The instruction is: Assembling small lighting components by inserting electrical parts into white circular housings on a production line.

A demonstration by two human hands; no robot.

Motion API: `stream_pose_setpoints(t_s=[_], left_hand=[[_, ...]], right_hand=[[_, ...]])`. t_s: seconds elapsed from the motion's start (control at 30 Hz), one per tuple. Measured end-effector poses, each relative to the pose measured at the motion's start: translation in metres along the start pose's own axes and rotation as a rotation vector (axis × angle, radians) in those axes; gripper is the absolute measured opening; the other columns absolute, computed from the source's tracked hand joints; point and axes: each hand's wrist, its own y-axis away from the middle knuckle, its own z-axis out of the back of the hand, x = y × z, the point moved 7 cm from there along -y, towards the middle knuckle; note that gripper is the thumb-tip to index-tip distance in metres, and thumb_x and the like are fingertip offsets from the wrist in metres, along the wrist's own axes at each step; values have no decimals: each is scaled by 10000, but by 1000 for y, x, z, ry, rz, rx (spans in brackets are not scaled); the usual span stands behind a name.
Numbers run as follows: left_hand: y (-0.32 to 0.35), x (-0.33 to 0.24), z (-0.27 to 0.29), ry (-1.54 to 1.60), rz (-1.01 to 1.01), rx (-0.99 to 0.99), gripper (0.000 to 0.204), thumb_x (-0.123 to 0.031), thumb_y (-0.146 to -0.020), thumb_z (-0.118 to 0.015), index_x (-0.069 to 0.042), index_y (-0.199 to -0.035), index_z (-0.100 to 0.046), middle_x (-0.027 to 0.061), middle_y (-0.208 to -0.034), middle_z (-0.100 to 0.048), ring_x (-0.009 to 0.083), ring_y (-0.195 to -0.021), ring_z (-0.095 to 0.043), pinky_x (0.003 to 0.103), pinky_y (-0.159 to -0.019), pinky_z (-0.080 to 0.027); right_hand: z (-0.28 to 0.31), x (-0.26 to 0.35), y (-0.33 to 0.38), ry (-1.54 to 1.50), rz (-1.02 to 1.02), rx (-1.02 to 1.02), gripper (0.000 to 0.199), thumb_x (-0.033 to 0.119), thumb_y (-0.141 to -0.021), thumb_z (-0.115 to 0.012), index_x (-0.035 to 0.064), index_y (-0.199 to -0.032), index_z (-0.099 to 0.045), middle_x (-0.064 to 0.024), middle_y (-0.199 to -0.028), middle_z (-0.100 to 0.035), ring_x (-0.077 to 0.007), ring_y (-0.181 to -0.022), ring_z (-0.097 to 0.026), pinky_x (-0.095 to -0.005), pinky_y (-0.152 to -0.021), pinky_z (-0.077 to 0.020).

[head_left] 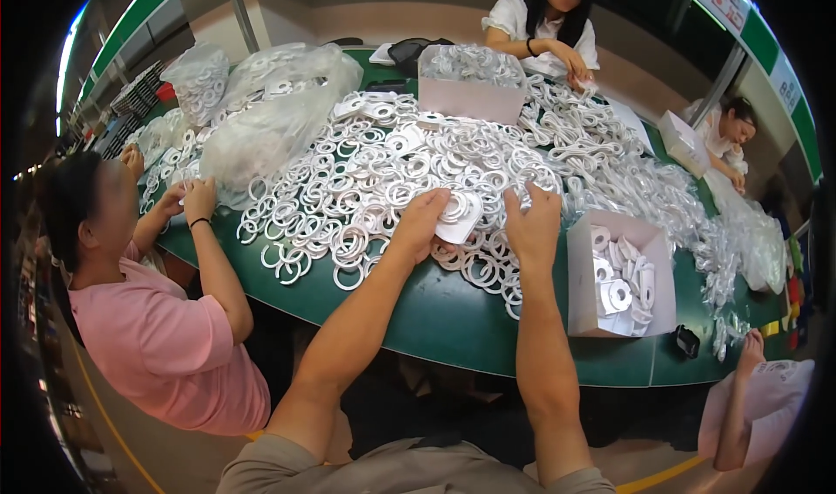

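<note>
From my remote post I note the left hand point(427, 222) gripping a white plate point(456, 229) at its three o'clock, apparently edge-held to leave its top exposed, while the right hand point(533, 219), beyond, shows parted fingers near loose rings point(489, 179).

Through the head camera I see a co-worker in a pink shirt point(161, 346) at left, near a bulging translucent plastic bag point(261, 141) on the green table point(444, 328); beyond bundled white cords point(570, 132) is another in a white top point(515, 16). A small black object point(687, 341) lies near the front edge.
</note>
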Motion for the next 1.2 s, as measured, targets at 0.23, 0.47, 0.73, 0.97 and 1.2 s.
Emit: stream_pose_setpoints(t_s=[0.23,0.47,0.73,0.97,1.2], left_hand=[[2,0,0,-113,-45,4,399,-336,-1002,-421,-43,-1261,-504,73,-836,-637,136,-607,-631,255,-396,-501],[5,-8,-2,-527,-237,-90,437,-332,-995,-455,-26,-1306,-472,69,-921,-618,109,-642,-607,243,-477,-524],[5,-13,-3,-487,-278,-47,470,-397,-976,-468,-29,-1269,-481,85,-921,-625,145,-696,-631,285,-495,-546],[6,0,-8,7,20,-2,441,-399,-983,-442,-30,-1216,-505,84,-940,-632,170,-712,-649,287,-489,-544],[3,4,0,-5,4,-11,341,-343,-975,-490,-49,-1144,-523,59,-915,-634,143,-702,-647,270,-456,-529]], right_hand=[[-32,28,20,-30,227,363,383,186,-731,-754,53,-1082,-676,-119,-972,-555,-211,-776,-578,-312,-712,-485],[-48,11,25,-137,103,328,295,159,-745,-739,-10,-974,-662,-126,-860,-612,-247,-785,-605,-350,-733,-495],[-43,6,19,-419,-212,519,226,140,-817,-704,-24,-946,-616,-59,-816,-636,-134,-681,-601,-253,-619,-487],[-28,18,14,-556,-108,307,186,46,-793,-702,-22,-947,-623,-46,-736,-620,-108,-625,-594,-234,-533,-466],[-26,24,17,-417,-37,180,161,86,-793,-712,-21,-892,-644,-43,-689,-624,-84,-566,-571,-231,-509,-454]])
